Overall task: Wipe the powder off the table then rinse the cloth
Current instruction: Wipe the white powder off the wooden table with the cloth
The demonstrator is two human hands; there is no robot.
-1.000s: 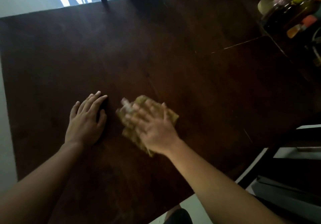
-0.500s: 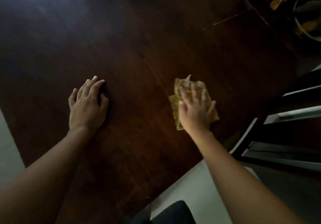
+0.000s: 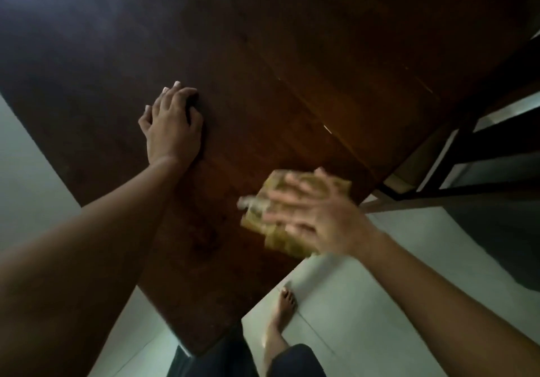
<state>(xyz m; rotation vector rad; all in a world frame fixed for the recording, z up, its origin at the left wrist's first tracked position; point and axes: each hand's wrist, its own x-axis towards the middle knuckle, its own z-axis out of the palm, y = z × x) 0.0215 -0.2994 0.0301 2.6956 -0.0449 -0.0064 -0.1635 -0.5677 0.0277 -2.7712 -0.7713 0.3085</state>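
Right hand (image 3: 315, 216) flat, fingers spread, pressing blurred yellow cloth (image 3: 285, 242) at near edge of table (image 3: 292, 69); no closed grip. Left hand (image 3: 172, 125) open, braced on table. Risk: cloth slipping over the edge, unheld.

text: none readable | labels: none | numbers: none | signs: none

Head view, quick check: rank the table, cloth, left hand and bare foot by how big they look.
Table, cloth, left hand, bare foot. The cloth is blurred and partly under the right hand, so second place is unsure.
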